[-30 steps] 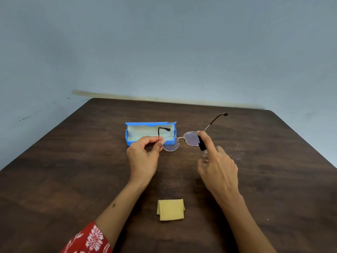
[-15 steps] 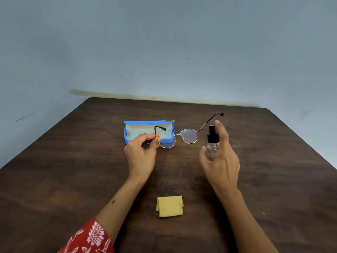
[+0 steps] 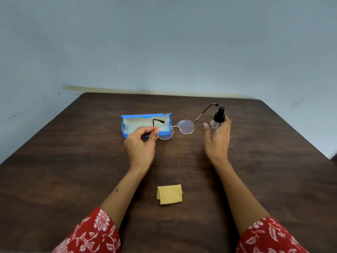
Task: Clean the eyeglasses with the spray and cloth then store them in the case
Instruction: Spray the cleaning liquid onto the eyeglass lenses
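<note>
My left hand (image 3: 141,143) pinches the round thin-framed eyeglasses (image 3: 185,126) at the left lens hinge and holds them above the table, arms unfolded. To the right of the glasses, my right hand (image 3: 217,141) holds a small clear spray bottle (image 3: 217,120) with a black pump top; thumb and fingers wrap its body. Behind my left hand the blue glasses case (image 3: 127,117) lies open, showing its pale lining. A folded yellow cloth (image 3: 170,194) lies on the table between my forearms.
All of this sits over a dark brown wooden table (image 3: 73,170) that stands against a pale blue-grey wall. Red floral sleeves cover both my arms at the bottom of the view.
My right hand has carried the spray bottle away from the right lens, out to the right and slightly farther back. My left hand keeps holding the glasses in about the same place.
</note>
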A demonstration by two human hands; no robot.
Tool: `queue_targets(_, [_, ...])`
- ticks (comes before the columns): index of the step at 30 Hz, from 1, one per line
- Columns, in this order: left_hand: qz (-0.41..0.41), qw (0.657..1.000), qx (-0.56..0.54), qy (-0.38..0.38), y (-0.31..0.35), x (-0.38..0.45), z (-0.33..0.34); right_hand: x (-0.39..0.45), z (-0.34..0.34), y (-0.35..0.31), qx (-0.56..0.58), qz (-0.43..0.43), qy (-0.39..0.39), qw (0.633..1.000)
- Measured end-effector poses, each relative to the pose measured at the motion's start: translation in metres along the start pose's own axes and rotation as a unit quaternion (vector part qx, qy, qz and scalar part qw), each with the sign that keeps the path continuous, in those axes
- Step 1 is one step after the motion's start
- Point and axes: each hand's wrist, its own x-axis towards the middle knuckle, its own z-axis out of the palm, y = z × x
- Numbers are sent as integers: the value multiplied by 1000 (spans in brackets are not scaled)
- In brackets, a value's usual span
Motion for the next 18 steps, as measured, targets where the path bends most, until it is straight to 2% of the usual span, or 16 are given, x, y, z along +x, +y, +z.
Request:
queue_targets(4, [-1,1000,-4,-5,0,-1,3,0,-2,1,7,30,-1,1000])
queue_targets(8, [-2,1000,4,-10,-2,0,4,-4,-14,-8,9,103,-25,994])
queue_targets(12, [0,1000,8,-8,-3,0,3,-29,-29,-30,-17,154,65,986])
queue_targets(13, [-2,1000,9,-7,-3,0,2,-37,-32,-37,-8,156,66,985])
queue_targets(15, [-4,1000,13,-6,-3,-1,2,-53,-38,-50,19,150,-15,988])
queue_targets(17, [-13,1000,8,-8,-5,-3,1,-65,-43,-64,3,139,-197,970])
queue_targets(18, [-20,1000,7,-9,-5,-4,0,-70,-45,-70,-23,131,-299,945])
